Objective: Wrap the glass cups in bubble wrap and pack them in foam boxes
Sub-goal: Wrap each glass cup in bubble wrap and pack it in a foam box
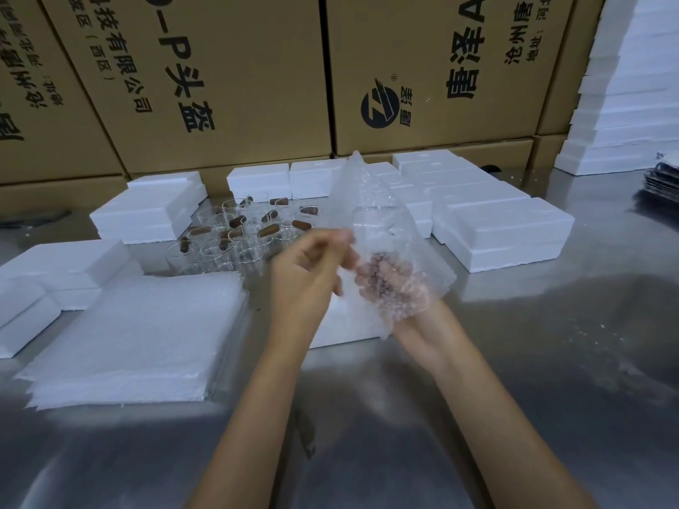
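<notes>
Both hands' grip holds bubble wrap [378, 229] (raised), screening foam boxes [503, 229] beyond glass cups [239, 233]

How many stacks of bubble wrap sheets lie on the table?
1: the stack of bubble wrap sheets lies at front left, beside the left hand. One more sheet is held up in both hands.

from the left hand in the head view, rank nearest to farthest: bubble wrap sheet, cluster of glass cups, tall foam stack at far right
1. bubble wrap sheet: pinched by the left hand, in front of it.
2. cluster of glass cups: just behind and to the left, on the table.
3. tall foam stack: far back at the right edge.
</notes>
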